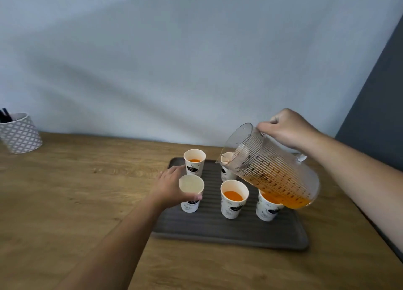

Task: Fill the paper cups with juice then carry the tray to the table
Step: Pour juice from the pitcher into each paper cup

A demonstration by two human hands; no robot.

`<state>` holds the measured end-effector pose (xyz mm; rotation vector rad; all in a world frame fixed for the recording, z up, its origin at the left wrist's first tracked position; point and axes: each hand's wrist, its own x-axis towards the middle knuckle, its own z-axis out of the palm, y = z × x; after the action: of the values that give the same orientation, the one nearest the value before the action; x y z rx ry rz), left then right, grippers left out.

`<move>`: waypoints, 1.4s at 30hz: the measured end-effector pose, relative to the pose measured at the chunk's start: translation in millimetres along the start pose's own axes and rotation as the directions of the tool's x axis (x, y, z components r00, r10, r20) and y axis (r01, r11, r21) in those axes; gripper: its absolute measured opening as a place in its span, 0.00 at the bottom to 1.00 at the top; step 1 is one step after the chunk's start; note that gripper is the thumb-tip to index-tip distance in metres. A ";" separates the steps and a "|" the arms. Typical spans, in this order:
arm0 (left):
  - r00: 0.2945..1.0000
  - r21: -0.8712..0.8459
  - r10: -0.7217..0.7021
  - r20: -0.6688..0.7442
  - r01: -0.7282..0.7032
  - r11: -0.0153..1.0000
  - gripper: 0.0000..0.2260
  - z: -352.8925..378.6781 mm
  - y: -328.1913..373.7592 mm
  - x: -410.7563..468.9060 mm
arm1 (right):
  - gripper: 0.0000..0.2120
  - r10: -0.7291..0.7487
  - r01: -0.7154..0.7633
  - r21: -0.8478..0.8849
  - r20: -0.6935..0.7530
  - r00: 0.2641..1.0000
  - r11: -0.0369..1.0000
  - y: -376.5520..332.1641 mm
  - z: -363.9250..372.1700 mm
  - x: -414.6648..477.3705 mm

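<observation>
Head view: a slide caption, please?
Right hand holds the juice pitcher tilted by a rear cup; left hand grips an empty cup on the tray.

Left hand (172,186) gripping low; right hand (287,128) clenched higher.

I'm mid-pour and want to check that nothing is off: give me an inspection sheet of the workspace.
Surface: wooden table, no spill seen.
Job's things: grey tray holds five paper cups. The back-left cup, front-middle cup and front-right cup hold juice. The front-left cup is empty. The back cup is half hidden, so its fill cannot be told. The jug is tilted over the tray, with juice low in it and none at the spout.
Clutter: patterned pot with dark pens, far left.
Hands: left hand holds the front-left cup, fingers round it; right hand grips the jug.
Cables: nothing seen.
Surroundings: pale wall; dark panel at right.
</observation>
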<state>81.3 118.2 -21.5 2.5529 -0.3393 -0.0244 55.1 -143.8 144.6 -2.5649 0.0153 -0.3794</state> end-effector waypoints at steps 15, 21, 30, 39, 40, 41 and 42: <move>0.992 -0.233 -0.122 -0.032 0.111 0.966 0.37 22.5 -13.6 -2.9 | 0.22 -0.099 0.124 -0.187 0.138 0.986 0.975 -32.1 43.6 22.5; 0.991 -0.196 -0.123 -0.062 0.109 0.975 0.37 25.1 -17.2 0.2 | 0.22 -0.115 0.156 -0.215 0.191 0.975 0.964 -38.0 54.2 26.9; 0.992 -0.131 -0.083 -0.090 0.071 0.989 0.39 25.6 -20.5 1.8 | 0.21 -0.124 0.175 -0.258 0.203 0.971 0.950 -42.2 66.1 32.4; 0.993 -0.086 -0.073 -0.092 0.065 0.994 0.40 25.2 -22.6 1.7 | 0.21 -0.111 0.168 -0.272 0.215 0.970 0.948 -41.4 67.1 31.7; 0.993 -0.085 -0.074 -0.090 0.067 0.994 0.41 25.1 -22.4 1.7 | 0.20 -0.106 0.164 -0.274 0.216 0.971 0.948 -41.5 67.2 31.3; 0.993 -0.082 -0.074 -0.089 0.067 0.994 0.41 25.1 -22.3 1.8 | 0.20 -0.103 0.162 -0.280 0.215 0.971 0.946 -42.1 67.0 30.6; 0.993 -0.079 -0.073 -0.089 0.066 0.995 0.41 25.0 -22.2 1.8 | 0.20 -0.102 0.162 -0.285 0.214 0.971 0.945 -42.1 67.0 30.5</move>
<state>86.1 122.6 -54.4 2.4797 -0.2095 0.0524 99.8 -76.1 120.0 -2.9057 -0.1877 -0.1805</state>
